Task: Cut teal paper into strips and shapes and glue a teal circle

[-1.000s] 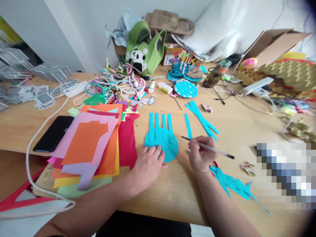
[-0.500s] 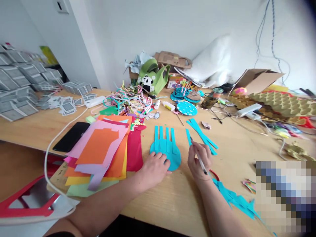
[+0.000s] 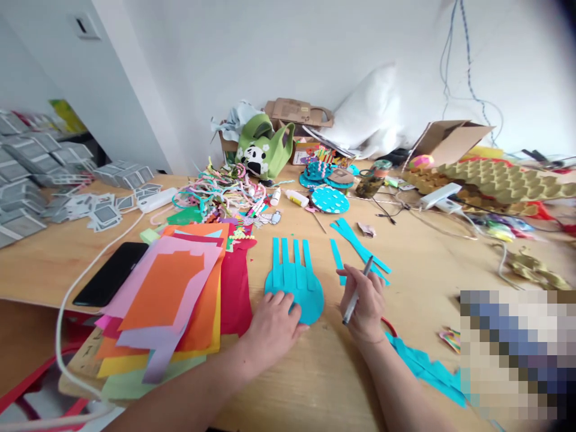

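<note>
A round blue paper piece (image 3: pixel 310 306) lies on the table, with several upright blue strips laid on it like fork prongs. My left hand (image 3: pixel 273 321) rests flat over its lower left edge, fingers loosely spread. In my right hand (image 3: pixel 365 300) is a pen (image 3: pixel 352 305), slanting from upper right to lower left across the fingers. That hand's index finger reaches to a single short blue strip (image 3: pixel 335 255) and seems to touch it. Just beyond, longer blue strips (image 3: pixel 357 243) lie crossed. Cut blue paper (image 3: pixel 429 366) lies beside my right forearm.
To the left are stacked coloured paper sheets (image 3: pixel 157 291), a black phone (image 3: pixel 112 273) and a white cable (image 3: pixel 67 312). Farther back are a heap of pipe cleaners (image 3: pixel 220 186), a glue bottle (image 3: pixel 297 198), a dotted blue disc (image 3: pixel 330 200) and egg trays (image 3: pixel 499 177).
The pen has swung round in my right hand: its upper end pointed left at the short strip and now leans right. My left hand stays on the round piece. The view has shifted slightly.
</note>
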{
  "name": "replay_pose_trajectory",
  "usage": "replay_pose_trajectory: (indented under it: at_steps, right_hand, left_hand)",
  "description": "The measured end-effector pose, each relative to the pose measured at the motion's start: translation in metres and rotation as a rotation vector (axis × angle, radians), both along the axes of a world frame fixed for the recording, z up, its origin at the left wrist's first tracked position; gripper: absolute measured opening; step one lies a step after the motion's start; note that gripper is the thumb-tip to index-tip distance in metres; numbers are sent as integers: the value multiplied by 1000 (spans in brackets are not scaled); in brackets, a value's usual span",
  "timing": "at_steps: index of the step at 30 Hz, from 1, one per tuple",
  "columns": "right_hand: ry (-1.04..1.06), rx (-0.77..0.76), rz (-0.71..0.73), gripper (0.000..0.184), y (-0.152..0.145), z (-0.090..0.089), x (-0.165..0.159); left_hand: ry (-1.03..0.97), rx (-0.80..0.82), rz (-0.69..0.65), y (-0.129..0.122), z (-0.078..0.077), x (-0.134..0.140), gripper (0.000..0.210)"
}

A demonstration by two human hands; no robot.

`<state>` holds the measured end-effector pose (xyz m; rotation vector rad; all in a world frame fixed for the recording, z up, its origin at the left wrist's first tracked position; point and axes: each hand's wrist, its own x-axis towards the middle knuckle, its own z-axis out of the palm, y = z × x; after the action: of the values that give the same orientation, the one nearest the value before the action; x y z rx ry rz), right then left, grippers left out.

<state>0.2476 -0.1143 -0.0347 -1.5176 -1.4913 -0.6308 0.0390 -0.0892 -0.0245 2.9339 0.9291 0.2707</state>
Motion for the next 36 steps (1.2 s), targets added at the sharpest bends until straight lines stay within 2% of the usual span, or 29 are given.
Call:
replay_pose_trajectory:
  at_steps: [4,9,14,16,21,24,26,28,32,36]
  right_hand:
    - [17,-9,-18,30,0,5,-1]
    - [201,-150,-41,12,4,3,-2]
    - [631,-397,36,23,8,6,-5]
    - [697,-473,55,26,10,10,1]
    - [608,-609,-77,24,8,25,43]
    - [334,-769,-105,23,4,30,59]
    - [139,-904,-101,24,3,28,58]
    - [50,-992,-105,24,4,24,52]
    - [26,-1029,-155,25,14,21,44]
    - [42,-1032,-202,26,35,30,35]
  left_hand:
    - [-32,-6,6,-1,-3,-2,31]
    - [-46,-7,16,-4,-2,-4,34]
    - [-26,-12,19,-7,3,-4,32]
    - [-8,-9,16,-7,5,-4,32]
    - [5,5,1,-7,7,-5,30]
    - [7,4,-5,-8,6,-6,28]
    - [3,4,-8,-9,5,-6,27]
    - [-5,10,-7,-9,4,-6,27]
    - [-9,17,-9,-9,5,-6,28]
    - [-1,15,-5,-9,6,-6,28]
